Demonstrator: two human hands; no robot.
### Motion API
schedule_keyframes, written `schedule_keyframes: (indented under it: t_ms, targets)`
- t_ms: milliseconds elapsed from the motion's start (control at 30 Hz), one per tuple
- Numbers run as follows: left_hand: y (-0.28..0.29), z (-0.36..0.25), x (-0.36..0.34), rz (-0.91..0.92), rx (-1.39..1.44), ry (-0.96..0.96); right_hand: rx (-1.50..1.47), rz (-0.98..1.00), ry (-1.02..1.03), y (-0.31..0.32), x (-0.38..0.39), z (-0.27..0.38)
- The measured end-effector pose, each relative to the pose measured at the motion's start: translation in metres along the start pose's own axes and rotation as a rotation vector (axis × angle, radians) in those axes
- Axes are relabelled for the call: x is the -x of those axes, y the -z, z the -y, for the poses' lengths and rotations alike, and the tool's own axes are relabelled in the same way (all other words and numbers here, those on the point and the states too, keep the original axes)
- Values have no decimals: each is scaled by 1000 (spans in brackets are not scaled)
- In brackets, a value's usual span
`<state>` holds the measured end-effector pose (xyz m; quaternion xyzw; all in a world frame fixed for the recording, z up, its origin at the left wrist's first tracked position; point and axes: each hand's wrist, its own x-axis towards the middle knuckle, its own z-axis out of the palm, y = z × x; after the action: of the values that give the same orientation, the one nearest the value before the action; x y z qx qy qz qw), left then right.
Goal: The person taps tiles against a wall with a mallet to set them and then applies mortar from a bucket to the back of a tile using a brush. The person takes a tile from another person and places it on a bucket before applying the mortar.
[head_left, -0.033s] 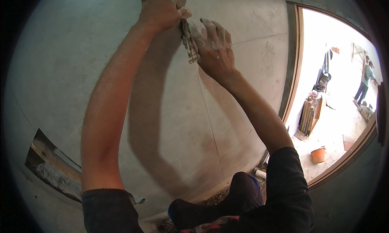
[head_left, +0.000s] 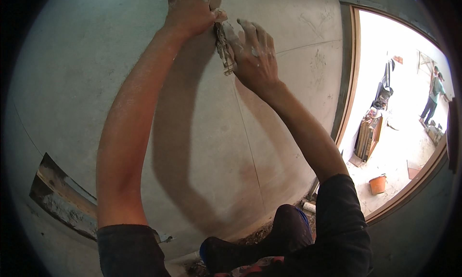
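Note:
High on the grey wall (head_left: 110,74), my left hand (head_left: 191,11) lies with its fingers stretched apart, their tips cut off by the upper edge. Its thumb meets the top of a ragged strip of pale, plaster-like fibrous material (head_left: 224,53) that runs down the wall. On the strip's right side, my right hand (head_left: 257,58) rests with fingers extended and its thumb against the strip. White smears cover the fingers of both hands. What lies under my left palm is hidden.
An opening (head_left: 42,185) cuts the wall at lower left. My bent knees (head_left: 286,224) are near the wall's foot, beside rubble and a white tube (head_left: 309,207). Through the wood-framed doorway (head_left: 355,60) are an orange bucket (head_left: 378,184), stacked boards (head_left: 369,135) and a person (head_left: 435,96).
My right hand has shifted very slightly up and left along the strip. The left hand looks unmoved.

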<state>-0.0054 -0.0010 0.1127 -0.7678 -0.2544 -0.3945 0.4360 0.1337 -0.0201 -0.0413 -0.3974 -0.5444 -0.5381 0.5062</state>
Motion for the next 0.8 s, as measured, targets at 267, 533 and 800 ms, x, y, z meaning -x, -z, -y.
schedule_keyframes:
  t_ms: [267,533,800]
  targets:
    - [-4,1,3,-30,-25,-15,-6,102,62,-3,15,-1]
    - [-2,0,2,3,-6,18,-67,171,88,12,47,-1]
    - [4,-5,3,20,-15,38,-65,209,2,13,13,2]
